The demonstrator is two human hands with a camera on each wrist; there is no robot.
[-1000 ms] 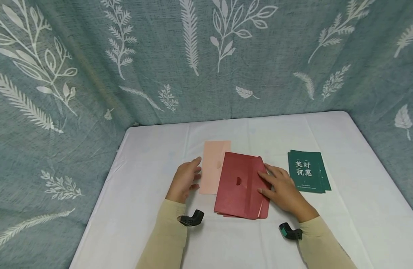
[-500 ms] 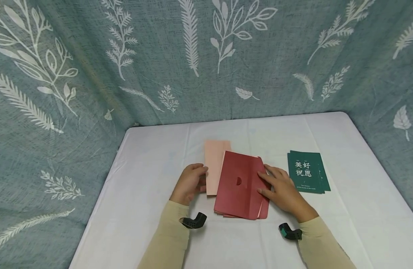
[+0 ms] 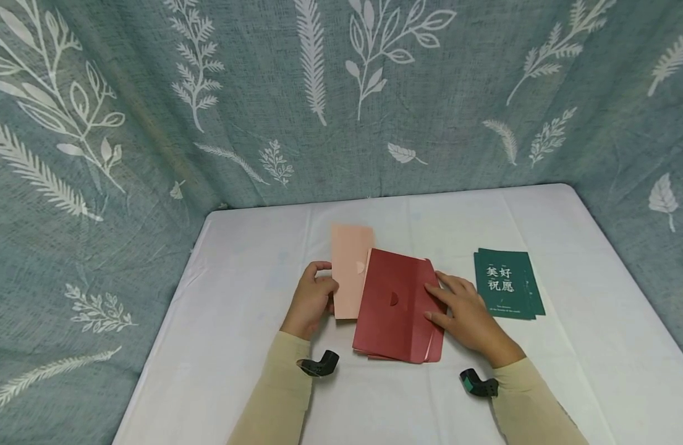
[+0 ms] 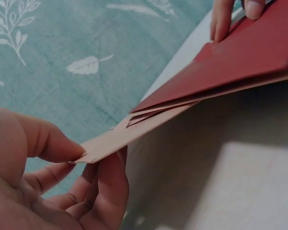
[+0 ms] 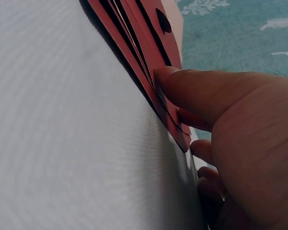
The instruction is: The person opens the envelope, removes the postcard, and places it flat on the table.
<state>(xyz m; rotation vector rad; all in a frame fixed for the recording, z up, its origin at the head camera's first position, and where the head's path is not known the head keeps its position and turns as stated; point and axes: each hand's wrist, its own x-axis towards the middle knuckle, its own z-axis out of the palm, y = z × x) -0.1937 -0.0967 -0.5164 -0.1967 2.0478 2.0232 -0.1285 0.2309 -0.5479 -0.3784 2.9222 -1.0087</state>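
Between the thumb and fingers of my left hand [image 3: 308, 301] is the left edge of a pale pink envelope [image 3: 348, 278]; the left wrist view shows this pinch closely, with the pink edge [image 4: 110, 140] lifted and tilted. Red envelopes [image 3: 387, 321] lie in a slightly fanned stack over the pink envelope's right part and hide it there. My right hand [image 3: 470, 315] rests on the stack's right edge, thumb and fingertips touching the red paper. In the right wrist view, the thumb [image 5: 187, 88] presses near the corner of the layered red envelopes [image 5: 146, 48].
Two overlapping dark green cards [image 3: 502, 290] with white Chinese characters lie right of the right hand. A white cloth covers the table [image 3: 252, 259]. Behind and beside it hangs a blue-green curtain [image 3: 341, 154] with white leaf patterns. Each wrist wears a black camera [image 3: 319, 363].
My left hand has gone from beside the pink envelope to pinching its edge. The pink envelope has shifted slightly left and away from me. The right hand and red stack stay put.
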